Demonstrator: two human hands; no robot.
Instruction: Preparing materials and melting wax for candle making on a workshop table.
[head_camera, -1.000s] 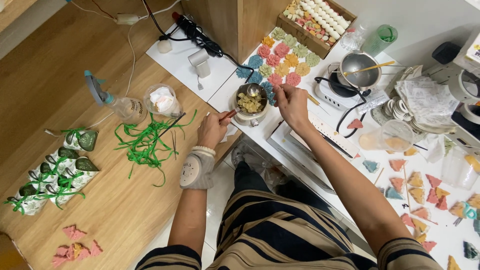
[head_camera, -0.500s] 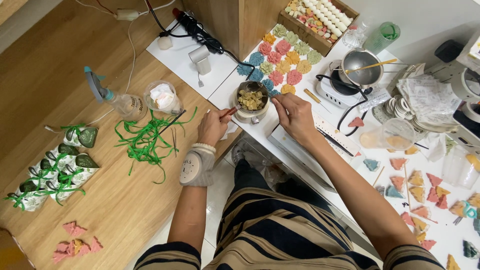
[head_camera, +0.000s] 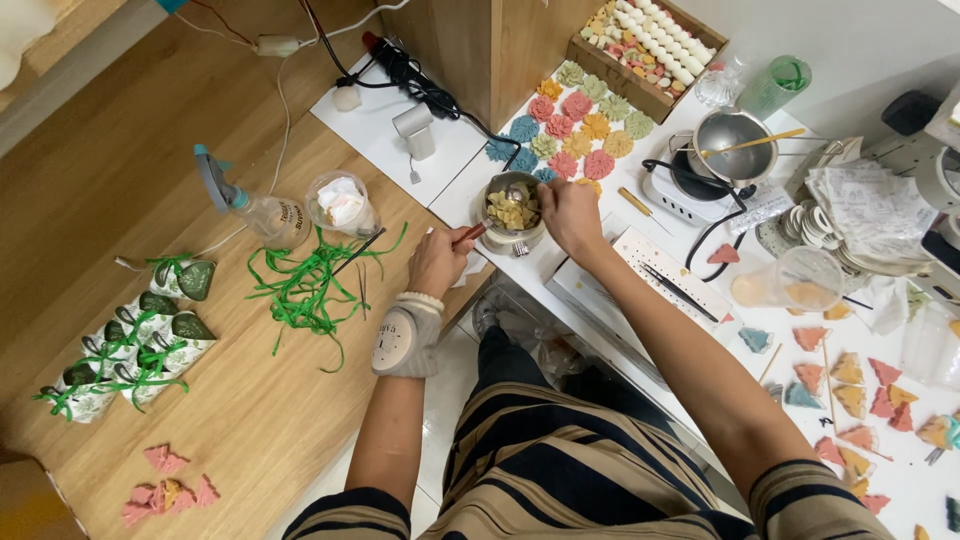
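Metal cup (head_camera: 512, 212) of pale yellow chips stands at the white tabletop's (head_camera: 470, 190) edge, just below rows of coloured flower shapes (head_camera: 575, 120). Right hand (head_camera: 570, 215) grips its rim; left hand (head_camera: 437, 262), fingers clenched on a red-handled spoon (head_camera: 487, 222), dips it into the chips beside green ribbon (head_camera: 310, 285).

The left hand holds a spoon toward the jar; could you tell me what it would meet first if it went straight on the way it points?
The left hand points up and right, so it would probably first meet the jar of yellowish chips, where its spoon already reaches.
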